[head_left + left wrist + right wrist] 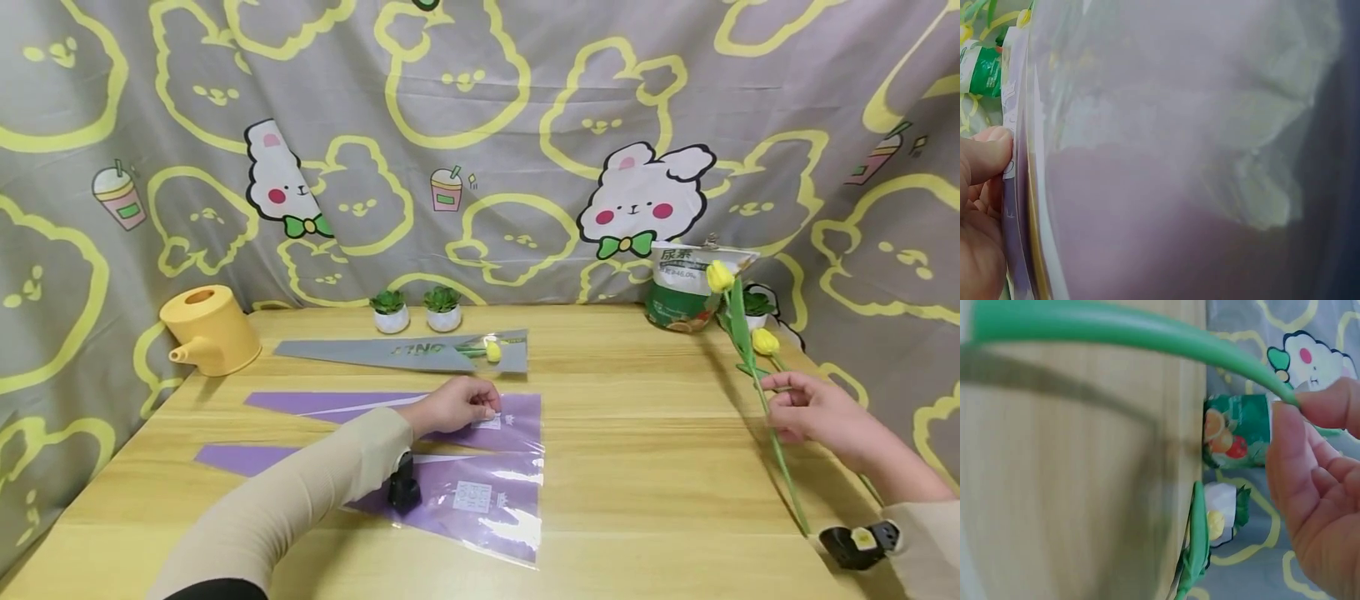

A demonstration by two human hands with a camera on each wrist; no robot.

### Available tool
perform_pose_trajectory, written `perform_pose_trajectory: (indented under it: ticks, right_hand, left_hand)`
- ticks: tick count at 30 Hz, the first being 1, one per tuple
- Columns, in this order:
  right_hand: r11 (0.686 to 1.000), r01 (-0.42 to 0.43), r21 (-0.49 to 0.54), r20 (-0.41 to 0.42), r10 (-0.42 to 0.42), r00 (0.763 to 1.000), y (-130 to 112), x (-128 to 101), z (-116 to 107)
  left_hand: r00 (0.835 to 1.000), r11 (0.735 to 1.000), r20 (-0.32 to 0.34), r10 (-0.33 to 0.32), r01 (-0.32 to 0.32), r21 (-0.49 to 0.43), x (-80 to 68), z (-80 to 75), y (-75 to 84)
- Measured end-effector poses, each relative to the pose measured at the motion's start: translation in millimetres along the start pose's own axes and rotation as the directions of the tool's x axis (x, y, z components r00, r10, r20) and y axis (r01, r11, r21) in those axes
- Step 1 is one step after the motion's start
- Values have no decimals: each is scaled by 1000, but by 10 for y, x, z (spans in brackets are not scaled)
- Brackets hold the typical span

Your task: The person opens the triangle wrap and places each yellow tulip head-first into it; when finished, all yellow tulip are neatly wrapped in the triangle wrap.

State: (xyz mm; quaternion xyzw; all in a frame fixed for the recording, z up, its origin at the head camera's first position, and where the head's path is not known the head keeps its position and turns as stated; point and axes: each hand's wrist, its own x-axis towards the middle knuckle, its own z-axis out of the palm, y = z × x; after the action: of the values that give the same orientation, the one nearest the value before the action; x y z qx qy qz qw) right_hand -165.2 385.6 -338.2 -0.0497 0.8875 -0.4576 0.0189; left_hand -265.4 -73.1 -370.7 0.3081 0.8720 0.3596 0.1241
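Two hands: right [806, 410] pinches tulip stem [780, 454]; left [457, 404] seemingly pinches purple sleeve [517, 417].

I count two purple sleeves [480, 433] [480, 500] and one grey sleeve [405, 352] on the surface [637, 467], the grey one with a yellow tulip [492, 351] in it. Two more yellow tulips [720, 276] [765, 341] stand up at my right, so three tulips in all. At the back there are two small potted plants [390, 312] [442, 308] side by side, a third [756, 308] by the one green bag [686, 287], and one yellow watering can [210, 329]; my two hands [457, 406] [810, 408] are in view.
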Motion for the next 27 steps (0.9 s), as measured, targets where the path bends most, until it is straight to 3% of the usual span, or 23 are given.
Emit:
perform_pose_trajectory:
  ticks: [3, 5, 7, 9, 12, 17, 27]
  right_hand:
    - [993, 49, 105, -57, -43, 997, -38, 27, 38]
    - [970, 94, 223, -86, -76, 993, -68, 44, 80]
    - [923, 134, 360, -121, -96, 988, -108, 57, 134]
    - [856, 170, 488, -155, -106, 982, -155, 76, 203]
    - [762, 217, 610, -200, -118, 973, -238, 107, 330]
    - [664, 274, 696, -233, -152, 961, -356, 166, 553]
    - [527, 336, 781, -285, -179, 942, -562, 300, 898]
  left_hand:
    - [1000, 997, -6, -20, 19, -72, 0, 3, -26]
    - [1000, 991, -7, -29, 28, -127, 1, 3, -43]
    - [1000, 986, -8, -29, 27, -162, 7, 2, -56]
    - [1000, 982, -8, -27, 25, -188, 16, 2, -66]
    - [1000, 978, -13, -11, 8, -209, 26, 2, -94]
    - [999, 966, -20, 27, -31, -257, 12, 2, -143]
    - [998, 952, -32, 57, -64, -298, 25, 2, -197]
